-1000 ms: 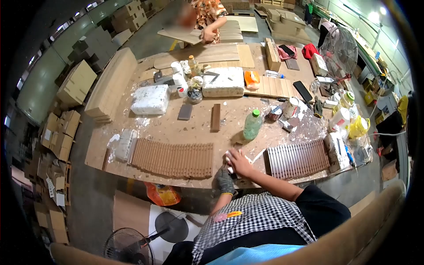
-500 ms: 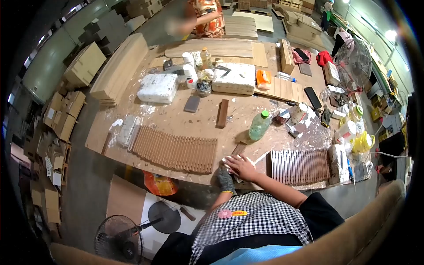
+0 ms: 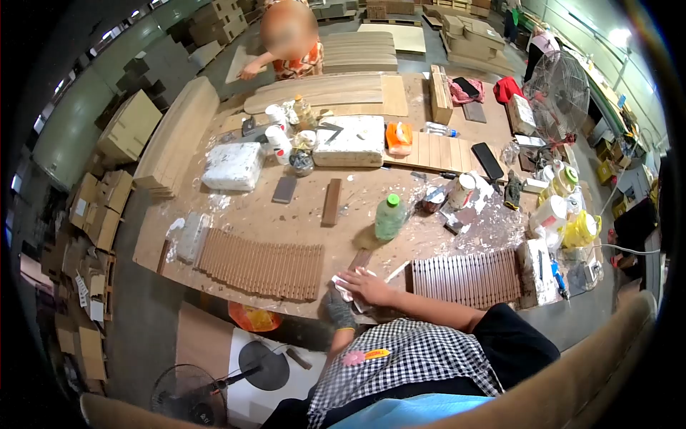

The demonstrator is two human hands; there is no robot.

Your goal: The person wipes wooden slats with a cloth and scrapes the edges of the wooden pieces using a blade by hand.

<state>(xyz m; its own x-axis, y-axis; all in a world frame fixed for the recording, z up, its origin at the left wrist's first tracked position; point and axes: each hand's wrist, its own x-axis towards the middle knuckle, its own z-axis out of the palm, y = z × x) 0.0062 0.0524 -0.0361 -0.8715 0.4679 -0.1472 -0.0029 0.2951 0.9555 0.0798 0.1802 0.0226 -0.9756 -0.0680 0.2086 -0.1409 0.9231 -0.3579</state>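
Observation:
My right hand (image 3: 367,287), bare, presses a crumpled white cloth (image 3: 344,286) down on a brown wooden strip (image 3: 359,260). The strip's far end sticks out beyond my fingers; its near part is mostly hidden. Close against the strip's left side is my left hand (image 3: 339,312) in a grey glove. Its fingertips are hidden by the cloth and my right hand. To the left lies a row of brown slats (image 3: 261,263), side by side. A second row of darker slats (image 3: 466,277) lies to the right, beside my right forearm.
A green-capped bottle (image 3: 389,219) stands beyond my hands. A loose brown block (image 3: 331,202) and a dark grey block (image 3: 284,190) lie farther back. White wrapped blocks (image 3: 233,166), jars and a phone (image 3: 487,161) occupy the worktable (image 3: 236,207). A co-worker (image 3: 296,53) stands behind it.
My view has shifted, so the table appears farther left and slightly lower. The co-worker has moved left with an arm extended. My hands stay at the strip, with more of the cloth showing.

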